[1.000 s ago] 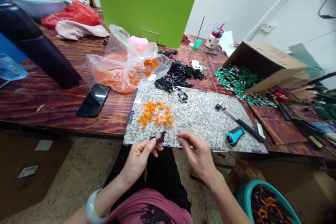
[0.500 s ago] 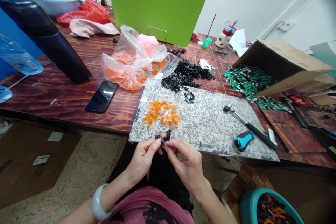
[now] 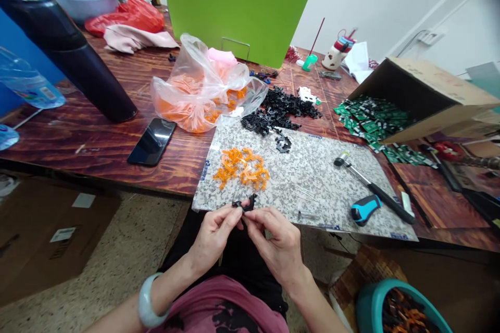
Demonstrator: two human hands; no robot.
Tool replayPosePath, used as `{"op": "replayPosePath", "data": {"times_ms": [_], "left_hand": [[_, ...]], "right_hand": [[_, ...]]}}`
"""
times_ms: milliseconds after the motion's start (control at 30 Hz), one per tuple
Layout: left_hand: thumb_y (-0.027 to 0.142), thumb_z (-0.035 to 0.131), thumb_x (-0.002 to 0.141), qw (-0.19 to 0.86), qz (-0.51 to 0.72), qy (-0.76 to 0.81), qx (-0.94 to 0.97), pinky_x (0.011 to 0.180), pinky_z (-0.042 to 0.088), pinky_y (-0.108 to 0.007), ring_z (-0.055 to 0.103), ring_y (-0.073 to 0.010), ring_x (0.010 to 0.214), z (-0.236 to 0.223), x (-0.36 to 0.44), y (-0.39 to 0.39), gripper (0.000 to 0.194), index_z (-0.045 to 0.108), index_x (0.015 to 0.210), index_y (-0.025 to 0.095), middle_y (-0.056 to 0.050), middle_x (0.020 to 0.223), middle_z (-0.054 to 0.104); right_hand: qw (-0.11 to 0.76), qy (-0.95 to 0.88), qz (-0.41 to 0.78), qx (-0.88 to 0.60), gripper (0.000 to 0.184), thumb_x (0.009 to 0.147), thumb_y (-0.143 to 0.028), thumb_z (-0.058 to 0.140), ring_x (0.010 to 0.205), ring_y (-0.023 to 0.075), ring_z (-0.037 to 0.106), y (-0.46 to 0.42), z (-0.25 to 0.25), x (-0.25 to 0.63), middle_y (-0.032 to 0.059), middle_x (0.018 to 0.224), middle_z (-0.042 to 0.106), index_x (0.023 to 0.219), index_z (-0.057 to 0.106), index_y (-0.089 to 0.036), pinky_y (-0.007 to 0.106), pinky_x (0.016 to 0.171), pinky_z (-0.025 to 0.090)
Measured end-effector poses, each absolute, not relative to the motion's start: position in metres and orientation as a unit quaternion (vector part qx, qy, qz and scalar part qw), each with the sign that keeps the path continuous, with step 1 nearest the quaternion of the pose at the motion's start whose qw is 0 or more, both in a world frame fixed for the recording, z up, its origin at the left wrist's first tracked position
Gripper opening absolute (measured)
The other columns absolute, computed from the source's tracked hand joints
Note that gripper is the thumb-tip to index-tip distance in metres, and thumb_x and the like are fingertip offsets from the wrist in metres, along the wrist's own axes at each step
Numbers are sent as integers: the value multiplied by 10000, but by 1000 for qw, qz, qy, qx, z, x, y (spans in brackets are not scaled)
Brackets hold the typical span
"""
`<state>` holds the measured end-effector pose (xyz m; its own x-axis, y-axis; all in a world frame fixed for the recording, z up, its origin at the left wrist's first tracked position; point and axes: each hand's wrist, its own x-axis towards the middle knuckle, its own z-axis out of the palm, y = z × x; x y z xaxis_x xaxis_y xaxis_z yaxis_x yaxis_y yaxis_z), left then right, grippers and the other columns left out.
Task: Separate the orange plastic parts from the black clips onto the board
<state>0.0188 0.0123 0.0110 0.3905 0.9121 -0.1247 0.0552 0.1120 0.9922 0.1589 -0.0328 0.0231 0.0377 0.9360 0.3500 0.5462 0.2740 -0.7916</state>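
Note:
Over the front edge of the speckled board (image 3: 324, 177), my left hand (image 3: 214, 229) pinches a small curved black plastic part (image 3: 250, 203) between thumb and fingers. My right hand (image 3: 277, 237) is closed, its fingertips meeting the same part from the right. Whatever lies between those right fingertips is too small and hidden to tell. Just beyond my hands is a loose cluster of orange plastic parts (image 3: 255, 174). Thin metal pins (image 3: 307, 192) lie on the board to the right, with a small clear tube (image 3: 308, 215) near its front edge.
A black pile of plastic parts (image 3: 287, 106) and a plastic bag of orange parts (image 3: 187, 99) sit behind the board. A hammer (image 3: 375, 192) and a blue-black handled tool (image 3: 365, 210) lie right. Green circuit boards (image 3: 367, 119) spill from a carton (image 3: 437, 83). Left lies a phone (image 3: 152, 140).
My right hand has come leftward from apart to meet the black plastic part in my left hand. A shiny bit seen at the fingertips half a second ago is now hidden. The view has turned left.

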Motion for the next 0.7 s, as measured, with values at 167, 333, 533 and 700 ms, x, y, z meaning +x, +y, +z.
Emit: {"op": "replayPosePath", "data": {"times_ms": [167,333,533,700], "left_hand": [[350,530,851,624,362,428,545,694,461,-246,572,-162,677,9,22,11,321,673,651,144,-10,660,615],[338,540,847,617,364,438,543,685,473,-248,589,-165,663,8,22,11,320,700,659,134,-15,647,637],[305,543,844,614,373,432,545,687,489,-247,632,-196,743,12,20,10,297,720,666,146,-28,669,674],[258,547,844,591,393,432,556,769,476,-252,634,-182,724,12,18,11,292,702,623,148,-18,640,655]], "right_hand": [[447,-661,210,-565,149,862,-127,540,654,124,585,-33,27,156,36,753,639,901,656,-213,229,608,503],[452,-659,209,-564,142,860,-124,551,656,122,584,-33,28,155,36,749,639,897,660,-207,227,605,502],[455,-656,216,-562,135,863,-120,548,656,118,582,-34,27,153,43,753,637,895,657,-194,222,605,499],[439,-639,225,-590,87,865,-163,560,619,112,572,-36,24,150,23,727,633,870,642,-191,218,578,475]]}}
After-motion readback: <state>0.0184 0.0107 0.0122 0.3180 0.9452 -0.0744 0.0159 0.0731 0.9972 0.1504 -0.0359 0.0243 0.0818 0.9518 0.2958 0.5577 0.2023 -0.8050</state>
